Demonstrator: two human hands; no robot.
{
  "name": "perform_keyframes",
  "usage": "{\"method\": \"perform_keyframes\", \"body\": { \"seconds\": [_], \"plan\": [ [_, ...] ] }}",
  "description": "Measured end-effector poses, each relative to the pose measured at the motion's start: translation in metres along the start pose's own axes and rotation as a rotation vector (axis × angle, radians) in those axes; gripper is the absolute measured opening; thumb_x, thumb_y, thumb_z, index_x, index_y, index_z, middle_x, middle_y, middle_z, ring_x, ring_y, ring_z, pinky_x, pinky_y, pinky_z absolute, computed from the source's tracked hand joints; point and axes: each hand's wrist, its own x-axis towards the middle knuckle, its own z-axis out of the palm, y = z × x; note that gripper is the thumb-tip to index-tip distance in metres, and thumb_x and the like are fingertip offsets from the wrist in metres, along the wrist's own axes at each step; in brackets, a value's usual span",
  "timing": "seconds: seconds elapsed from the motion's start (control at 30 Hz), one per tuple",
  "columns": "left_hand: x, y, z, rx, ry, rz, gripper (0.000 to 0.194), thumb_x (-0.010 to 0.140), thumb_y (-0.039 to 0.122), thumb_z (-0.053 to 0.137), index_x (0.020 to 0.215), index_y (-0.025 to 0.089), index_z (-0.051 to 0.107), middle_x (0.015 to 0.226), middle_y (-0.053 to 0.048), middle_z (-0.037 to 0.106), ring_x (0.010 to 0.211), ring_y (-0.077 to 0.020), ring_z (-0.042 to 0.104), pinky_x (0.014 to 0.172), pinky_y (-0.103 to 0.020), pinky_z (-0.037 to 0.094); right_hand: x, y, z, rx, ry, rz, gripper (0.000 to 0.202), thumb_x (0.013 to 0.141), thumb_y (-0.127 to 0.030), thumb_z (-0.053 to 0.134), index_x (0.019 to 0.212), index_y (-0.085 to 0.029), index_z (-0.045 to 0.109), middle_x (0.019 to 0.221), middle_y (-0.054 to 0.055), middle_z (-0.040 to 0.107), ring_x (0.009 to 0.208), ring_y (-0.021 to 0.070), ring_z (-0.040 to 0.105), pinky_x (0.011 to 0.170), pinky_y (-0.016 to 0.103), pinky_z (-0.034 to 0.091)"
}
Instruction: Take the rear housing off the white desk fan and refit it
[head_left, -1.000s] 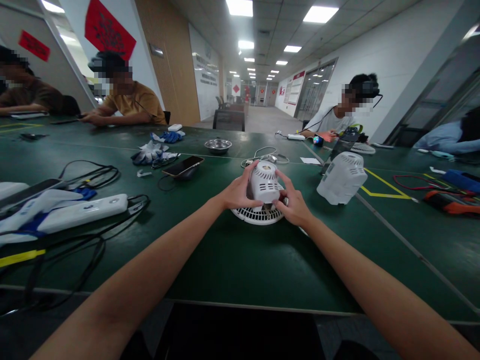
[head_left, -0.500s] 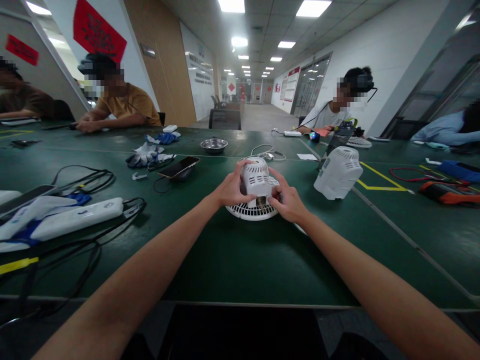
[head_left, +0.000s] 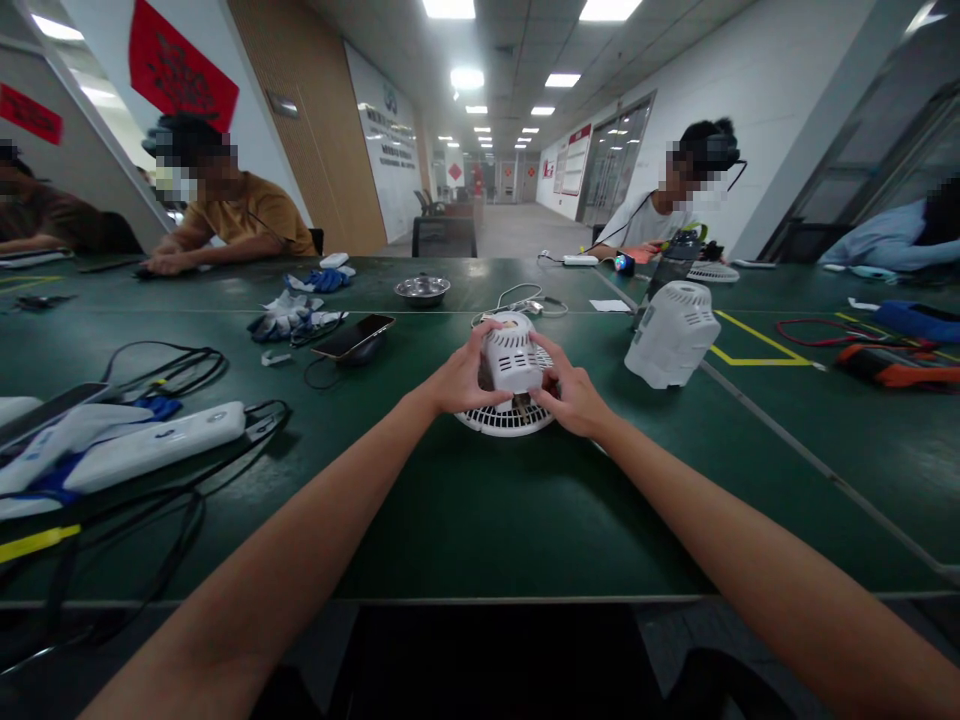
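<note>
A white vented motor cover (head_left: 516, 368) of a small fan sits upright over the round white fan grille (head_left: 504, 424) on the table. My left hand (head_left: 466, 380) grips the cover's left side, fingers at the top and thumb low at the front. From the right, my right hand (head_left: 574, 395) holds it with the forefinger near the top and the thumb at the lower front edge. Below that edge a dark gap shows metal-coloured parts, partly hidden by the thumbs. A white cable (head_left: 529, 300) lies just behind the cover.
To the right stands a white plastic housing (head_left: 673, 335), with a dark bottle (head_left: 675, 258) behind it. A metal bowl (head_left: 422, 290), phone (head_left: 355, 338) and gloves (head_left: 289, 318) lie farther back. At left is a white power bank-like device (head_left: 157, 445) with black cables. Several people sit around the table.
The cover has tilted slightly between my hands, its lower front edge now hiding more of the gap. My right thumb has moved slightly left along that edge. The whole view has shifted a little.
</note>
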Motion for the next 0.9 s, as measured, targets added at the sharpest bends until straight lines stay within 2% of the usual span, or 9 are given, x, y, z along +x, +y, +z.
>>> {"method": "perform_keyframes", "body": {
  "seconds": [0.13,0.23,0.4,0.57,0.77,0.9],
  "plan": [
    [0.000,-0.005,-0.001,-0.004,-0.042,0.003,0.121,0.058,0.050,0.090,0.149,0.030,0.013,0.152,-0.021,0.038,0.132,-0.0429,0.051,0.110,-0.059,0.044,-0.001,0.000,0.000,0.000,0.003,-0.004,0.083,0.087,-0.031,0.058,0.161,-0.028,0.021,0.068,-0.004,0.060,0.061,0.0187,0.057,0.071,0.039,0.051],
    [0.000,-0.006,0.001,0.017,-0.032,0.000,0.129,0.051,0.050,0.093,0.149,0.030,0.012,0.149,-0.020,0.040,0.130,-0.0437,0.052,0.109,-0.061,0.044,0.000,0.001,-0.001,0.018,-0.017,0.003,0.083,0.086,-0.029,0.056,0.161,-0.029,0.022,0.068,-0.005,0.061,0.061,0.0187,0.058,0.072,0.040,0.052],
    [0.000,-0.003,0.005,0.050,0.014,-0.034,0.123,0.053,0.050,0.093,0.146,0.029,0.016,0.140,-0.018,0.046,0.118,-0.0398,0.060,0.101,-0.057,0.051,0.001,0.006,-0.002,0.092,-0.008,0.018,0.077,0.086,-0.028,0.048,0.160,-0.029,0.026,0.068,-0.004,0.061,0.064,0.0198,0.060,0.076,0.041,0.052],
    [0.000,0.004,0.006,0.079,0.036,-0.089,0.118,0.054,0.050,0.092,0.143,0.028,0.017,0.133,-0.017,0.051,0.106,-0.0358,0.066,0.091,-0.054,0.055,0.001,0.007,-0.002,0.105,-0.030,0.014,0.078,0.086,-0.030,0.048,0.160,-0.026,0.026,0.068,-0.005,0.062,0.064,0.0188,0.059,0.075,0.036,0.051],
    [-0.001,0.000,0.007,0.100,0.030,-0.094,0.121,0.057,0.051,0.091,0.149,0.029,0.015,0.140,-0.019,0.049,0.113,-0.0403,0.064,0.095,-0.057,0.054,0.000,0.002,-0.005,0.100,-0.018,0.028,0.076,0.087,-0.029,0.046,0.160,-0.027,0.026,0.073,-0.004,0.064,0.066,0.0190,0.060,0.076,0.037,0.052],
    [-0.004,-0.010,0.009,0.125,0.039,-0.069,0.136,0.055,0.057,0.090,0.158,0.029,0.006,0.158,-0.024,0.033,0.133,-0.0486,0.051,0.109,-0.065,0.041,0.001,0.005,-0.006,0.095,-0.046,0.028,0.078,0.088,-0.029,0.050,0.160,-0.029,0.023,0.072,-0.004,0.063,0.065,0.0199,0.060,0.075,0.041,0.053]
  ]
}}
